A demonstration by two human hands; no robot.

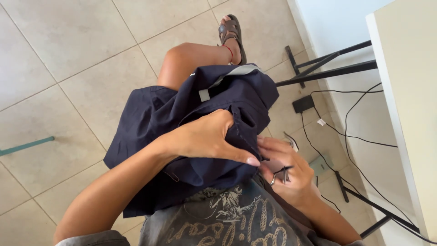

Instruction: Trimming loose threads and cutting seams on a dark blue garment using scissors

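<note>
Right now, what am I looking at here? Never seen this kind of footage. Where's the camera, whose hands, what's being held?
There is no machine: one camera is worn on a person's head and looks straight down at their own lap and hands. The person is seated, with a dark navy garment spread over their knees. The left hand pinches a folded edge of that cloth. The right hand sits just beside it, and its fingers hold small metal snips close to the seam. Below is a tiled floor, with one sandalled foot in view. To the right stand a pale table on black legs, and loose black cables run along the floor by the wall.
</note>
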